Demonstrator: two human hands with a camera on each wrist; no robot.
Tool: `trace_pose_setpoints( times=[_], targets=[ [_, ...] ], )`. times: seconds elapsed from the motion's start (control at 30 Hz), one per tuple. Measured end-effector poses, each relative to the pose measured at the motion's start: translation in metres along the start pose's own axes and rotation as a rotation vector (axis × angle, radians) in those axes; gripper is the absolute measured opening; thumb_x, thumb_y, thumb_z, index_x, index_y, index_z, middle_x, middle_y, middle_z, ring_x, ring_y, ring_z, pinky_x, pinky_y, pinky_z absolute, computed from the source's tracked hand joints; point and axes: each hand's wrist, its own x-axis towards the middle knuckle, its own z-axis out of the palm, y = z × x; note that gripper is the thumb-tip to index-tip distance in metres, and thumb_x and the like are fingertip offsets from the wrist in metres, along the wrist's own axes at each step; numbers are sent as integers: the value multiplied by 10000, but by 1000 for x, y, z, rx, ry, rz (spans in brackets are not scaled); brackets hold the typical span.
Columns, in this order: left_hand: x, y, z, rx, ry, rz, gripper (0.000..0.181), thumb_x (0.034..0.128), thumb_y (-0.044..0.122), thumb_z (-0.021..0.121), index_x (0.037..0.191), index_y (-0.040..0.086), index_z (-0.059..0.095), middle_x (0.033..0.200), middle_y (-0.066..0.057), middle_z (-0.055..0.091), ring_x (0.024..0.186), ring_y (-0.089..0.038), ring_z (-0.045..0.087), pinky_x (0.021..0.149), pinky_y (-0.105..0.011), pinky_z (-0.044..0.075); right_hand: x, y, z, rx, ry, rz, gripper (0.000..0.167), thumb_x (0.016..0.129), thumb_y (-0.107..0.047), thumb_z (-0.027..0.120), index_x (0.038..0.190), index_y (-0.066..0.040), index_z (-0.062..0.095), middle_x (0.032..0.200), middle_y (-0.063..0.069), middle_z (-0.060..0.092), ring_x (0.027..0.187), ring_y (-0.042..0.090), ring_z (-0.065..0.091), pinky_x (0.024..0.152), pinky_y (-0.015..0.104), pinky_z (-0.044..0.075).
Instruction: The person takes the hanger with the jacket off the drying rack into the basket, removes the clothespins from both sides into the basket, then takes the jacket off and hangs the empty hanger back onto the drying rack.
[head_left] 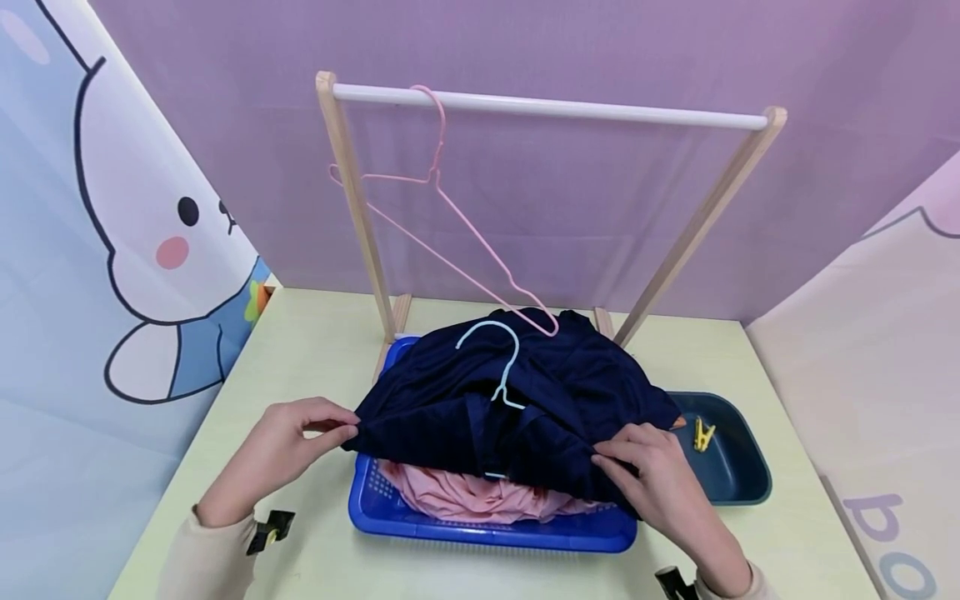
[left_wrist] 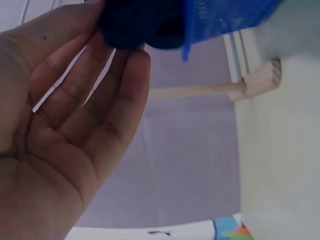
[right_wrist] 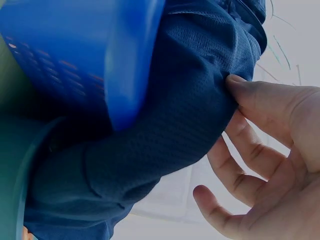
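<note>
A navy zip-up jacket lies spread over a blue basket. The hook of a light blue hanger sticks up from its neck opening; most of that hanger is hidden by the fabric. My left hand pinches the jacket's left edge between thumb and fingers. On the other side my right hand pinches the fabric near the front edge. In the right wrist view, a sleeve of the jacket hangs past the basket's rim, its lower end at the green tray.
Pink cloth lies in the basket under the jacket. Behind stands a wooden rack with a white rail, where a pink hanger hangs at the left. A yellow clothespin sits in the dark green tray at right.
</note>
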Motion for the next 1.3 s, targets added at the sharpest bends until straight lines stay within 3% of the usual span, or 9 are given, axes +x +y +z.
trace_pose_setpoints(
  times=[0.23,0.43,0.73,1.07,1.3],
  targets=[
    [15,19,4,42,2,70,198,868,59,785,993,212,774,920,163,697,788,-23,635,657,-265,567,3,3,1,15,26,-42,221,699,-6,862,867,-135,800,813,-159,630,737,46,546,661,353,421],
    [28,36,14,48,-5,163,176,878,47,774,994,179,774,931,131,703,816,-25,641,692,-269,576,8,3,3,24,39,-85,211,698,0,854,861,-122,797,810,-139,634,733,62,554,680,366,435],
    [47,65,30,75,82,269,134,870,55,783,985,123,771,948,57,717,848,-54,664,735,-276,584,17,1,3,48,46,-121,212,713,21,841,869,-111,788,818,-122,635,746,82,543,681,347,437],
    [47,84,39,191,164,295,193,876,95,785,1068,111,773,957,29,723,865,-90,680,764,-332,587,23,1,4,66,66,-126,226,704,53,841,876,-83,787,798,-100,632,730,90,542,647,248,417],
    [41,81,37,255,220,264,165,901,96,753,1066,88,759,993,0,716,892,-145,694,759,-369,593,30,-5,5,52,6,-65,160,772,-31,834,883,-135,784,834,-129,637,758,66,559,667,352,443]
  ],
)
